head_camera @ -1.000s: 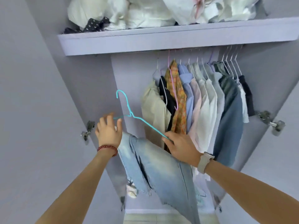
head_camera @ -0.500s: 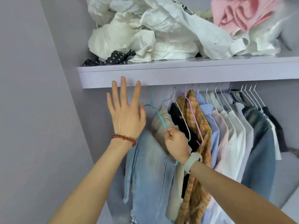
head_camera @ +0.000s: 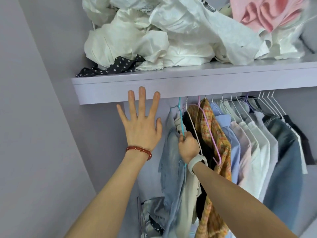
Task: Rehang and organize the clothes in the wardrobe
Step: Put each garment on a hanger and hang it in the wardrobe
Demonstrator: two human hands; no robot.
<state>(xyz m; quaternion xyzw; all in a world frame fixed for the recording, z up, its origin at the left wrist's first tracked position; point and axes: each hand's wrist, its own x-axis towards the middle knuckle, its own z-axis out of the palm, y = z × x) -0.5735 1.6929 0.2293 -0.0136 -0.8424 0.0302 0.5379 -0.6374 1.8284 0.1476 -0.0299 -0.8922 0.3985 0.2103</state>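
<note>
My right hand (head_camera: 187,146) grips the arm of a turquoise hanger (head_camera: 180,117) whose hook reaches up to the rail under the shelf. Light blue jeans (head_camera: 171,167) hang from that hanger at the left end of the row. My left hand (head_camera: 141,125) is raised with fingers spread and straight, its fingertips in front of the lilac shelf edge (head_camera: 188,86), holding nothing. To the right hang a beige garment (head_camera: 187,194), a black one, an orange plaid shirt (head_camera: 214,134), then several pale shirts and a denim piece (head_camera: 283,152).
A heap of white crumpled clothes (head_camera: 154,35), a pink garment (head_camera: 264,12) and a black dotted cloth (head_camera: 116,66) lie on the shelf. The wardrobe's left wall (head_camera: 42,134) is close. More clothes lie low at the bottom (head_camera: 154,217).
The jeans on the turquoise hanger went up to the rail beside the beige garment. My left hand let go of them and rose open toward the shelf edge. The view tilted up.
</note>
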